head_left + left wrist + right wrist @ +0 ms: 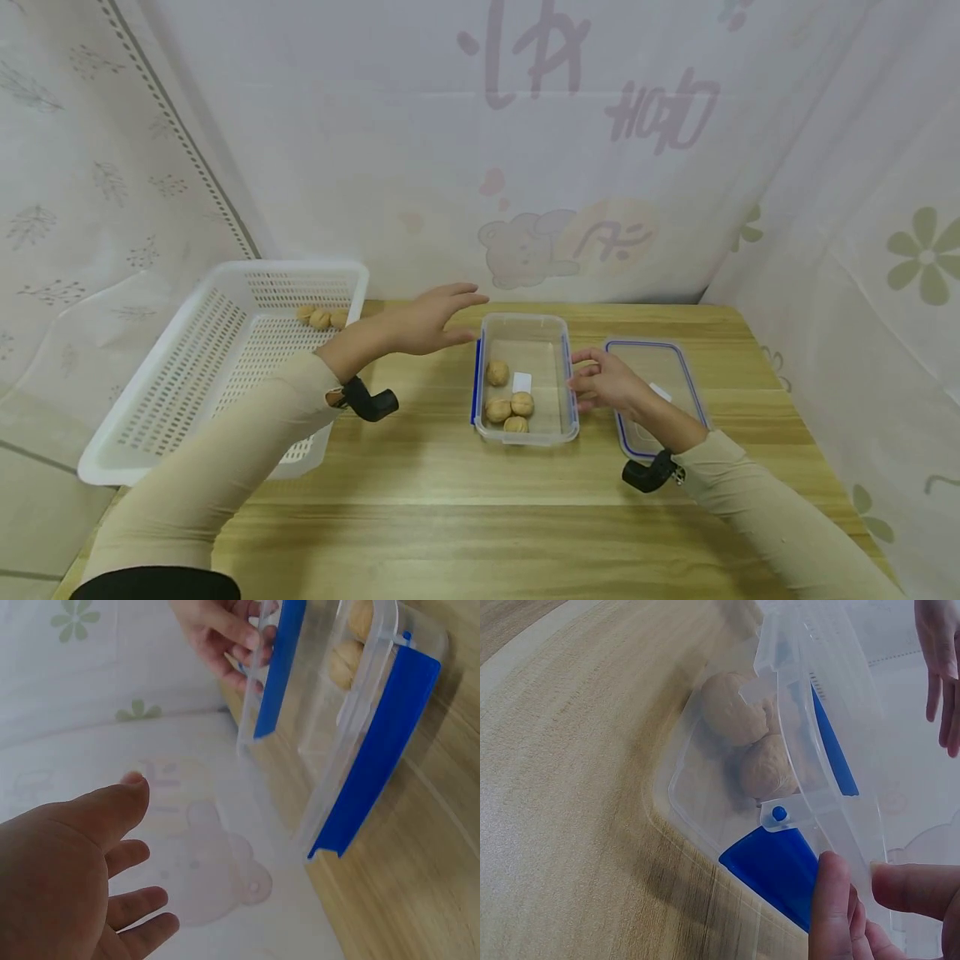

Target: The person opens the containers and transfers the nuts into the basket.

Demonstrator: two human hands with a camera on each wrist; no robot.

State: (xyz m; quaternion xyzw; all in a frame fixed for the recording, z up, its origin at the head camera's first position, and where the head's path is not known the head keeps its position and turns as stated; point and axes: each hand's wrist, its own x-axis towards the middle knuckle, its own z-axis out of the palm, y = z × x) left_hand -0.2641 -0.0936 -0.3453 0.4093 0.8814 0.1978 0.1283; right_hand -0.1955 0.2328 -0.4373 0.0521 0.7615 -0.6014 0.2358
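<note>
A clear plastic food container (558,358) with blue side clips stands on the wooden table. Several walnuts (497,372) and a small white slip (522,382) lie inside it. My right hand (603,381) pinches the container's right side wall between thumb and fingers, as the right wrist view shows near the blue clip (776,870). To the left of the container, my left hand (429,320) is held in the air with its fingers extended and nothing in it. In the left wrist view, the left hand (67,877) is apart from the container.
A white perforated basket (217,333) stands at the left, with a few walnuts (320,319) in its far right corner. Flat on the table at the right lies a clear lid (652,358) with a blue seal, partly under the right forearm. Printed curtains (420,167) enclose the table.
</note>
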